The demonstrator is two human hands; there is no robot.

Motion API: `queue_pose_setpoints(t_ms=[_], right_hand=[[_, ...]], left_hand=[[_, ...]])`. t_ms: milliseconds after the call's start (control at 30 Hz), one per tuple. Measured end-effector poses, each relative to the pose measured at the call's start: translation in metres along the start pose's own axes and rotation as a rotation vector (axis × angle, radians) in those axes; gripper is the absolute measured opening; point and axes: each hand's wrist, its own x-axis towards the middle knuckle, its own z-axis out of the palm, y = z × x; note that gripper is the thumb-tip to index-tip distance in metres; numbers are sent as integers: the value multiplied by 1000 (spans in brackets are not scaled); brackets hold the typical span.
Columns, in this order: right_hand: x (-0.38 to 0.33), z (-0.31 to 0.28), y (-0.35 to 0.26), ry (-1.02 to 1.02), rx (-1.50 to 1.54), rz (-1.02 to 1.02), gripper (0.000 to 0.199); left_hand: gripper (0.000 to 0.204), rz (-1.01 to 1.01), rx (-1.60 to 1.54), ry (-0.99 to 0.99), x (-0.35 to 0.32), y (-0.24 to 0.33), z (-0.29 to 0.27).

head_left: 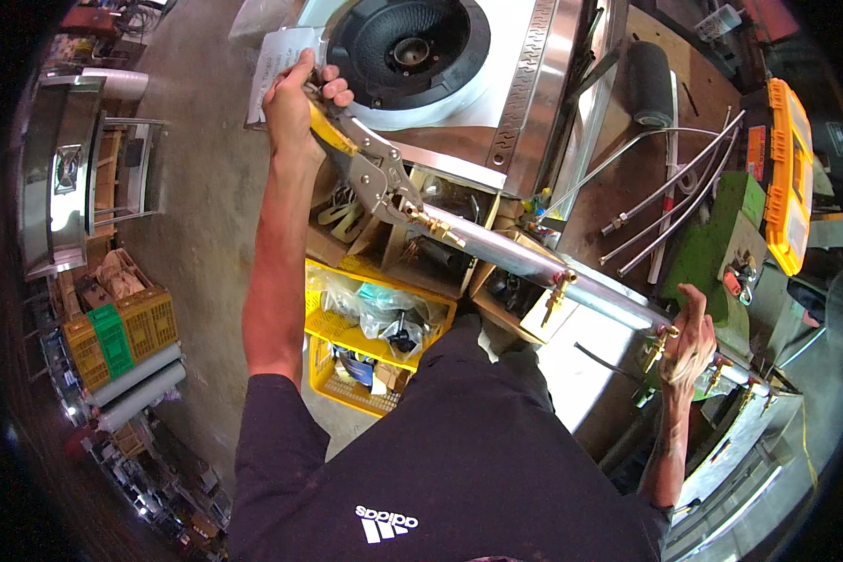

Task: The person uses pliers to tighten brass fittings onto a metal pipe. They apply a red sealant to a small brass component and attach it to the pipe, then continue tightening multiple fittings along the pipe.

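My left hand point(302, 108) is closed round the handles of locking pliers point(373, 173) with a yellow part on the grip. Their jaws are at the brass fittings point(433, 225) near the left end of a long metal pipe point(515, 256). The pipe slants down to the right across the front of my body. Small brass valves, such as this brass valve point(559, 285), stick out along it. Farther right, my right hand point(688, 351) lies across the pipe beside another brass valve point(658, 347). Its fingers reach over the far side, and their grip is partly hidden.
Ahead is a round black burner-like part point(410, 51) on a white panel. Yellow crates point(347, 323) with bagged parts sit below the pipe. Braided hoses point(670, 211), a black cylinder point(651, 84) and an orange-edged case point(789, 178) lie right. A crate stack point(150, 328) stands left.
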Motion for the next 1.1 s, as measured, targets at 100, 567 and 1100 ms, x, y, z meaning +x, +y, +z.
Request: queue_pose_setpoints(t_ms=[100,567,1100], right_hand=[[3,-3,-7,20,21,-30,26],[4,-1,-6,78,35,-58,27],[2,3,-4,44,50,-4,27]], left_hand=[[15,-56,27,-114,16,-3,7],[22,-228,307,-369,30,-30,83],[45,-222,976,-606,4,-66,163]])
